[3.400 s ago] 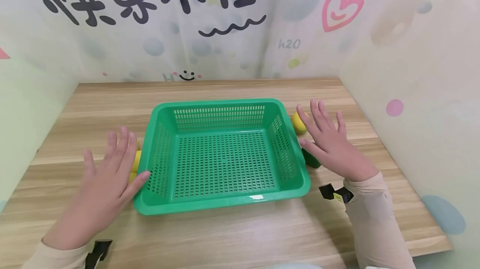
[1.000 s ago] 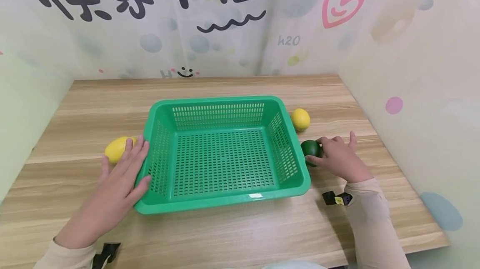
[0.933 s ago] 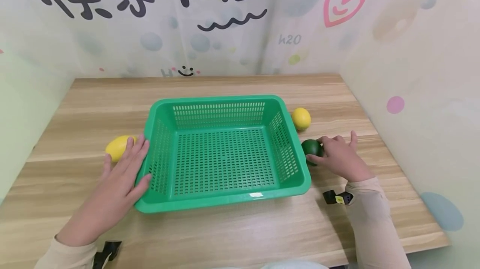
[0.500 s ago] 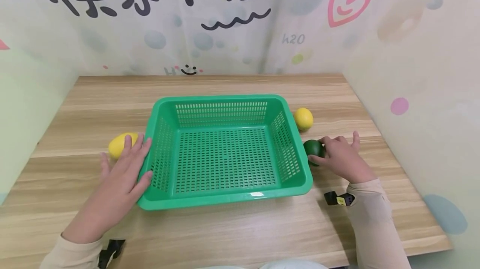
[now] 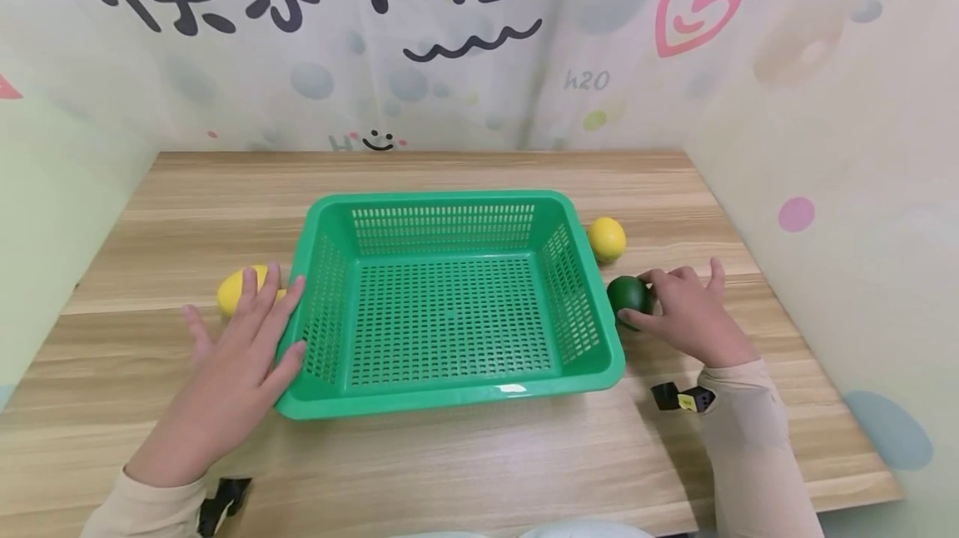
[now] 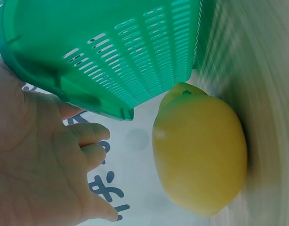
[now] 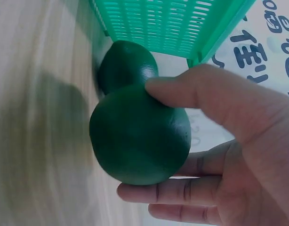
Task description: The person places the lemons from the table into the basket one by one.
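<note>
A green plastic basket [image 5: 449,406] with slotted sides stands in the middle of the table. My left hand [image 5: 225,380] lies against its left rim, fingers straight and spread; its palm shows in the left wrist view. Beyond those fingers sits a lemon [image 5: 238,291]; the left wrist view shows this lemon [image 6: 201,153] large, with another yellow fruit [image 6: 181,89] partly behind it. To the right of the basket, my right hand [image 5: 693,317] pinches a dark green round fruit [image 7: 140,136] between thumb and fingers. A second dark green fruit [image 7: 128,66] lies beyond it, close to the basket.
Another yellow fruit [image 5: 607,239] lies beside the basket's right side, farther back than the right hand. The wooden table [image 5: 479,463] meets a printed wall [image 5: 449,105] at the back and plain walls at both sides.
From above the basket's right side, my right hand has come down and taken hold of a dark green fruit. My left hand has shifted onto the rim, uncovering more of the lemon; its fingers have just spread.
</note>
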`<state>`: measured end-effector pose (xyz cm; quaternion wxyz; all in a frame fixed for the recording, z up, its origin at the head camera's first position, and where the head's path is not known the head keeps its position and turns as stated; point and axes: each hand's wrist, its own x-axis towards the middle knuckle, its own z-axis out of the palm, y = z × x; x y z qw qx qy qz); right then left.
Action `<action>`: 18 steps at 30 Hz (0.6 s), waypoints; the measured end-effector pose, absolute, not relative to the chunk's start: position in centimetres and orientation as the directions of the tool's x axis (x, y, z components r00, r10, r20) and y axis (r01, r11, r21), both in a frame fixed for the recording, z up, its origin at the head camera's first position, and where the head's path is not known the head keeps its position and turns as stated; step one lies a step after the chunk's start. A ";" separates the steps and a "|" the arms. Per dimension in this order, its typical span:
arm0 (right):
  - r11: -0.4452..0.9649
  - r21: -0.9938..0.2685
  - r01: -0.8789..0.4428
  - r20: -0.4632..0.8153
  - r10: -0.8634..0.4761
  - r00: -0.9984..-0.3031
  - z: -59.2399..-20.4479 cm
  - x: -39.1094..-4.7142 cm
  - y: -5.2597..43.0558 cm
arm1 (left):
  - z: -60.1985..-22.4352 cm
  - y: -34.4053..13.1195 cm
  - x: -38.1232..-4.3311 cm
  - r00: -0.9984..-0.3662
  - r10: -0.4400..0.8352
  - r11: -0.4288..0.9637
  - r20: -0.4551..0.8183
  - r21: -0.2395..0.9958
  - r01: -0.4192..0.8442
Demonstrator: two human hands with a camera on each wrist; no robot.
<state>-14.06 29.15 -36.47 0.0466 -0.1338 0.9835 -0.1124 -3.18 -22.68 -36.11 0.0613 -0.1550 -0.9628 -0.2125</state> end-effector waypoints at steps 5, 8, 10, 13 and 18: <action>0.929 -0.258 -0.266 -0.004 -0.276 -0.961 -35.5 -13.9 29.3 | -36.0 -22.7 -3.2 -0.947 0.267 0.866 0.178 0.387 0.317; 0.925 -0.268 -0.269 0.022 -0.274 -0.962 -34.9 -13.7 29.4 | -36.0 -22.7 -3.2 -0.949 0.264 0.867 0.172 0.389 0.312; 0.922 -0.272 -0.276 0.045 -0.274 -0.961 -34.5 -13.6 29.4 | -36.1 -22.7 -3.2 -0.949 0.264 0.867 0.171 0.390 0.311; 0.920 -0.268 -0.285 0.084 -0.272 -0.959 -34.0 -13.5 29.5 | -36.1 -22.7 -3.2 -0.949 0.264 0.868 0.172 0.388 0.311; 0.919 -0.259 -0.296 0.110 -0.277 -0.955 -33.7 -13.4 29.4 | -36.1 -22.6 -3.2 -0.950 0.262 0.868 0.171 0.388 0.309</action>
